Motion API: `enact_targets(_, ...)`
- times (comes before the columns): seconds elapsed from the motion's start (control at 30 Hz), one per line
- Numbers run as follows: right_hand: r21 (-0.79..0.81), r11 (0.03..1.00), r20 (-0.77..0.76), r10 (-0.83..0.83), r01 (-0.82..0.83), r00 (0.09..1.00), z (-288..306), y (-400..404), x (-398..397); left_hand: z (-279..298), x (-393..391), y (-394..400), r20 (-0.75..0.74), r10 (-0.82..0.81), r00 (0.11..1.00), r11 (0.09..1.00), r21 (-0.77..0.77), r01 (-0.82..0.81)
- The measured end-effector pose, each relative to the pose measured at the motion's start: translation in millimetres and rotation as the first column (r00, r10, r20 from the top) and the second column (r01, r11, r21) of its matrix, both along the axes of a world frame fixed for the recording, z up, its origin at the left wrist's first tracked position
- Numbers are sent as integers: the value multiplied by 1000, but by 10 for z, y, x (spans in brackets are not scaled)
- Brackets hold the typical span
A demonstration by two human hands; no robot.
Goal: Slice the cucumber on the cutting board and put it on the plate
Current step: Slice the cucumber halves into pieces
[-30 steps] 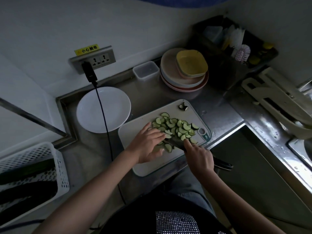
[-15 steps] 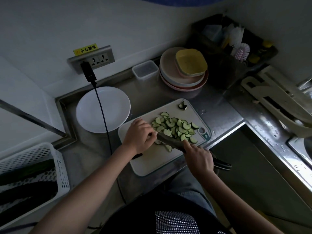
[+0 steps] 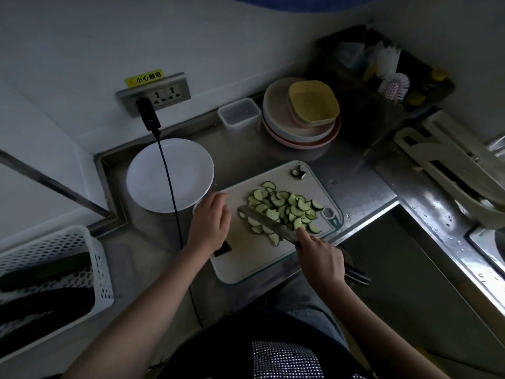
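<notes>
A heap of green cucumber slices (image 3: 287, 206) lies on the right half of the white cutting board (image 3: 246, 265). My right hand (image 3: 321, 258) grips a knife (image 3: 266, 221) whose blade lies low across the near side of the heap, with a slice resting on it. My left hand (image 3: 210, 222) hovers with curled fingers over the board's left edge, next to the white plate (image 3: 153, 176); its palm is hidden. A cucumber end (image 3: 299, 172) sits at the board's far corner. A small dark piece (image 3: 222, 248) lies under my left wrist.
A black cable (image 3: 170, 192) runs from the wall socket (image 3: 155, 95) across the plate. A white basket (image 3: 68, 269) of dark cucumbers stands left. Stacked plates (image 3: 284, 127) with a yellow bowl (image 3: 314, 102) and a clear box (image 3: 239, 113) stand behind. The sink edge (image 3: 464, 242) is right.
My left hand has drawn back from the slices to the board's left edge, toward the plate. The knife blade has slid further under the near side of the heap.
</notes>
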State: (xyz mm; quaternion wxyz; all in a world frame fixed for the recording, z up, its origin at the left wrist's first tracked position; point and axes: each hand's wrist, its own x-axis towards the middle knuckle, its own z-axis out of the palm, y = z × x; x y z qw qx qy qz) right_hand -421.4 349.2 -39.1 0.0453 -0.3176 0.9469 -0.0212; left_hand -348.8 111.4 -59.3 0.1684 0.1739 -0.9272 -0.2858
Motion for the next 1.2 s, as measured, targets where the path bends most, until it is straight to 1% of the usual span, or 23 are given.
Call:
enact_targets(0.03,-8,1000,72,-16,17,997,8,-22,24,-36,118,-10,-18,28,999,1000,-1,-28)
enact_targets(0.1,-80,994,182,-61,77,981,8,-91,99,-147,365,22,26,3,1000,999,-36,-2)
enact_targets(0.2,-138,978,311,-108,158,944,2,-208,225,-386,672,102,222,-118,968,980,-131,150)
enact_targets(0.27,-126,979,350,-109,162,930,-11,-241,283,-512,784,114,291,-158,944,962,-171,213)
enact_targets(0.33,-129,980,358,-94,149,929,-1,-247,317,-557,812,101,278,-145,950,957,-205,206)
enact_targets(0.4,-135,982,357,-76,132,931,15,-258,335,-549,771,112,230,-149,962,953,-226,202)
enact_targets(0.53,-157,984,366,-25,89,930,21,-329,367,-499,594,233,145,-89,985,981,-157,112)
enact_targets(0.63,-160,986,401,14,55,916,-5,-376,402,-503,531,328,211,-76,975,989,-110,100)
enact_targets(0.7,-141,990,429,33,31,903,-12,-400,417,-505,518,348,219,-63,974,989,-120,91)
enact_targets(0.8,-111,994,436,55,-7,898,-5,-426,433,-477,490,383,137,-126,983,961,-229,155)
enact_targets(0.87,-108,994,438,67,-21,896,-4,-434,442,-433,442,400,123,-190,974,932,-290,218)
enact_targets(0.93,-115,993,448,75,-25,891,-9,-445,442,-406,389,393,123,-204,971,914,-330,234)
enact_targets(1.07,-139,990,456,74,-12,887,-22,-473,440,-388,355,329,116,-232,966,910,-324,257)
enact_targets(1.2,-121,993,464,69,-14,883,-38,-479,456,-408,382,264,133,-270,954,906,-301,298)
